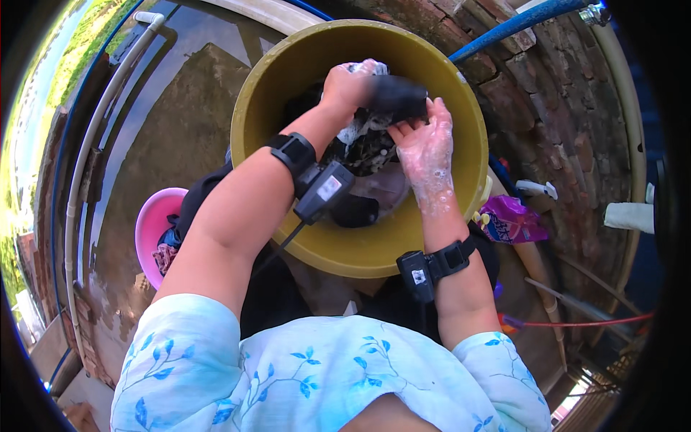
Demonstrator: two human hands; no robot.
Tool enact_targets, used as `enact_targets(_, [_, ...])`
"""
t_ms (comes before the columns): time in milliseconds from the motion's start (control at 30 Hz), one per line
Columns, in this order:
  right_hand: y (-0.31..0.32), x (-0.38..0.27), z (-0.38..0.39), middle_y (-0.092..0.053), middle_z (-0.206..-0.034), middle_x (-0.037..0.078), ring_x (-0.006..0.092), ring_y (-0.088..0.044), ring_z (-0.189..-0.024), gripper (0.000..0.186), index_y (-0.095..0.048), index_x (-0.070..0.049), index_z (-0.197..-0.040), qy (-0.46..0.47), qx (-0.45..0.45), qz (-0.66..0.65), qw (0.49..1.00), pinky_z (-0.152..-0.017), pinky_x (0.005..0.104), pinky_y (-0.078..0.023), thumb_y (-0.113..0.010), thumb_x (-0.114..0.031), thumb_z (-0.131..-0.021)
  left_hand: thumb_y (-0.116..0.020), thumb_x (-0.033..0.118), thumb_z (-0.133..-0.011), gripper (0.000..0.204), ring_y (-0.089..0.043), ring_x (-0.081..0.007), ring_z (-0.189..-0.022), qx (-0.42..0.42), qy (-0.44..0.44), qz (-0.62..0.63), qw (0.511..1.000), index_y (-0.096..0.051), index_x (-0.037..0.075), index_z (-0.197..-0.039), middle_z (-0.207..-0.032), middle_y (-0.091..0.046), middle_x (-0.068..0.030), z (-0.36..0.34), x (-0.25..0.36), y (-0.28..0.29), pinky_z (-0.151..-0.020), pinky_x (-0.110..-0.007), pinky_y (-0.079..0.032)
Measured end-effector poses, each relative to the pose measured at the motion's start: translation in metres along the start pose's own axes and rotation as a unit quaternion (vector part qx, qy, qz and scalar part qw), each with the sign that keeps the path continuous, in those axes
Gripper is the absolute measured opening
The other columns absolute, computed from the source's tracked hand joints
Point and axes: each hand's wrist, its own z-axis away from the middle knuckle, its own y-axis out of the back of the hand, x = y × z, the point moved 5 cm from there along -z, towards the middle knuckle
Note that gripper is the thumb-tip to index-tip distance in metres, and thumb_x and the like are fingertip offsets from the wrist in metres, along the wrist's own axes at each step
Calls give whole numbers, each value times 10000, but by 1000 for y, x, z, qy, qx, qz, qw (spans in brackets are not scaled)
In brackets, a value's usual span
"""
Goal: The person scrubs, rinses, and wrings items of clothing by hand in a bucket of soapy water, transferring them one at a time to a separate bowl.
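Note:
A large mustard-yellow tub stands in front of me with wet dark clothes and white suds in it. Above the clothes, a black cloth is stretched between my hands, smeared by motion. My left hand is closed round its left end, with foam about the fingers. At its other end, the fingertips of my right hand grip the edge, palm turned up and the wrist covered in suds. Another dark piece of cloth lies in the cloudy water at the tub's near side.
On the left, a pink basin holds more clothes. A purple detergent bag and a white plastic item lie right of the tub. A brick wall borders the right, with a blue pipe crossing at the top.

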Motion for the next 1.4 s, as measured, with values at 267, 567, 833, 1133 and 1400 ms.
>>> enact_targets(267, [23, 42, -6, -540, -986, 61, 169, -530, -888, 286, -502, -27, -1061, -23, 27, 205, 978, -783, 327, -434, -556, -139, -803, -462, 239, -874, 262, -515, -147, -826, -177, -11, -55, 983, -530, 21, -1002, -862, -555, -51, 5, 3, -20, -776, -284, -411])
enact_targets(567, [-3, -2, -12, -572, -996, 141, 275, -553, -936, 268, -507, -5, -992, -95, -14, -196, 976, -852, 430, -436, -418, -236, -888, -253, 673, -791, 650, -306, -336, -1170, -219, 372, 154, 889, -415, 222, -1229, -1290, -377, -122, 39, -57, 12, -827, -631, -279])
enact_targets(833, [60, 30, -15, -401, -1201, 135, 303, -408, -1029, 379, -401, -80, -1164, -181, 182, 55, 965, -810, 504, -415, -449, -310, -866, -557, 98, -744, 241, -536, -134, -764, -4, -30, -61, 998, -480, 54, -968, -836, -536, -56, -5, -16, -6, -615, -305, -453])
enact_targets(1133, [74, 70, -19, -587, -818, 33, 109, -536, -697, 274, -600, -43, -960, -239, -259, 601, 717, -593, 241, -445, -552, -150, -712, -569, 167, -715, 472, -510, -270, -1003, 51, -46, -311, 948, -467, 45, -1159, -1084, -497, -182, -6, -4, 34, -849, -330, -402])
enact_targets(1400, [89, 167, 14, -605, -976, 111, 259, -571, -922, 538, -555, -109, -1106, -209, -449, 842, 213, -772, 352, -459, -651, -286, -607, -539, 166, -773, 319, -540, -144, -848, -91, 54, -208, 972, -524, 54, -1072, -950, -562, -76, 23, 23, 35, -692, -252, -424])
